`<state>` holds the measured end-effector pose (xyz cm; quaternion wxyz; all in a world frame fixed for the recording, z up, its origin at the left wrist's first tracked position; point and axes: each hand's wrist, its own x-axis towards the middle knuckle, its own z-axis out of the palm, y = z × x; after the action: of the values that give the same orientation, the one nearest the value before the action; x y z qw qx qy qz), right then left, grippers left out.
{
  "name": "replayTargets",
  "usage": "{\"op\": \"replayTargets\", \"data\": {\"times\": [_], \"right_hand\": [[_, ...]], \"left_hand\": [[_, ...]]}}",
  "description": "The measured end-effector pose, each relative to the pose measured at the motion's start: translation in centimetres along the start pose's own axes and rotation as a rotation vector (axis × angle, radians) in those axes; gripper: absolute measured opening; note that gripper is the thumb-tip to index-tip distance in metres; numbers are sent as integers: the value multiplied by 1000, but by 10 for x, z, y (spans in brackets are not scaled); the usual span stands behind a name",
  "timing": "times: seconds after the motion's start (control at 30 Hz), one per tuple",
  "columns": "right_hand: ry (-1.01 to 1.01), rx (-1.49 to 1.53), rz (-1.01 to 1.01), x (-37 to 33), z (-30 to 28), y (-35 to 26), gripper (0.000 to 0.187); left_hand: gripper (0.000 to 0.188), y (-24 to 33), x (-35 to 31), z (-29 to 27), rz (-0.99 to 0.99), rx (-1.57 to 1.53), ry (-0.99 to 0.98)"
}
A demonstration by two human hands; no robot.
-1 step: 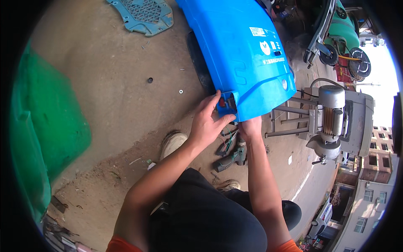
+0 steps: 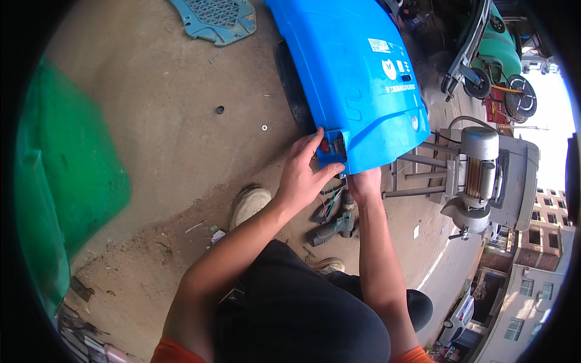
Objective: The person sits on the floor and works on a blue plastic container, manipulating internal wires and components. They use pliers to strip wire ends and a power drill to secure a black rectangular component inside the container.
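A blue plastic machine housing (image 2: 357,78) with white print lies on its side in front of me. My left hand (image 2: 301,172) grips its near left corner. The index finger and thumb span a recess holding a red switch (image 2: 325,146) and a dark socket-like part (image 2: 339,147). My right hand (image 2: 365,184) reaches under the housing's near edge, its fingers hidden behind the blue plastic. Thin wires (image 2: 330,202) hang below the corner, between my hands. A green-and-black cordless drill (image 2: 339,226) lies on the ground beneath them.
A washer (image 2: 264,127) and a small black cap (image 2: 220,110) lie on the concrete. A teal grated panel (image 2: 221,21) is at the far left. Large green plastic (image 2: 85,175) stands left. A motor-driven machine on a metal stand (image 2: 478,175) and a green tank (image 2: 499,51) are right.
The view has shifted very slightly, so the housing sits a little further right and up in the picture. Both hands keep their places on it.
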<state>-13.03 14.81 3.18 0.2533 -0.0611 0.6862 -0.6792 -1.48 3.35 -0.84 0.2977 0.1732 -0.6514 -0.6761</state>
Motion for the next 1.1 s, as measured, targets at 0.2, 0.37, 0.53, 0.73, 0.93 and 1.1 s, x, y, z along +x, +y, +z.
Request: {"op": "replayTargets", "data": {"times": [0.2,0.37,0.53,0.73,0.93,1.1], "right_hand": [[-90,112,41,1,4,-13,48],[-149,85,18,1,1,-29,50],[-124,24,21,5,-5,-31,51],[-99,-32,-33,1,9,-30,49],[-113,-137,-138,-8,16,-15,49],[1,-329,-146,-2,3,5,47]], "left_hand": [[76,13,-1,14,-34,-154,81],[77,29,4,27,-34,-67,138],[78,30,2,32,-51,-50,148],[79,24,0,27,-30,-73,156],[79,16,-4,16,-75,-119,99],[75,0,-7,3,-59,-161,41]]}}
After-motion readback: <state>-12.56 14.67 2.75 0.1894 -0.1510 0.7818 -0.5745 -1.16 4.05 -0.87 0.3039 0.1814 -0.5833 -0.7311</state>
